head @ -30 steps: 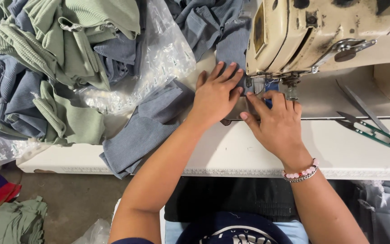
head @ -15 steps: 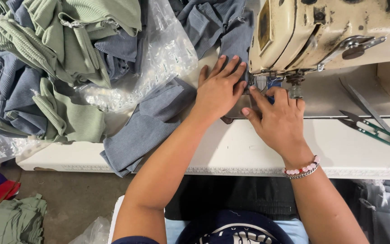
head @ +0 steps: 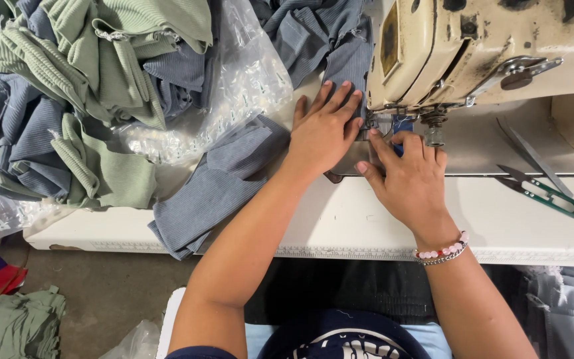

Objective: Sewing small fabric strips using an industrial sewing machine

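Left hand [head: 323, 129] flat, fingers spread, pressing blue-grey cloth [head: 217, 186] beside sewing machine [head: 473, 53]. Right hand [head: 410, 176] fingers curled, pinching cloth at needle [head: 433, 129]. Seam under way; cloth tail hangs off bench [head: 367, 226] front edge. Unsewn pile [head: 81, 93] waits at bench's left end; snips [head: 543, 189] lie unused at right.

Ribbed blue-grey knit cloth [head: 217, 189] lies matt on a smooth white table [head: 367, 226], beside crinkled, glossy clear plastic wrap [head: 234, 93]. The sewing machine [head: 486, 46] is cream-painted metal, scuffed and grimy. The thread snips [head: 543, 189] have dull metal blades and green plastic handles.
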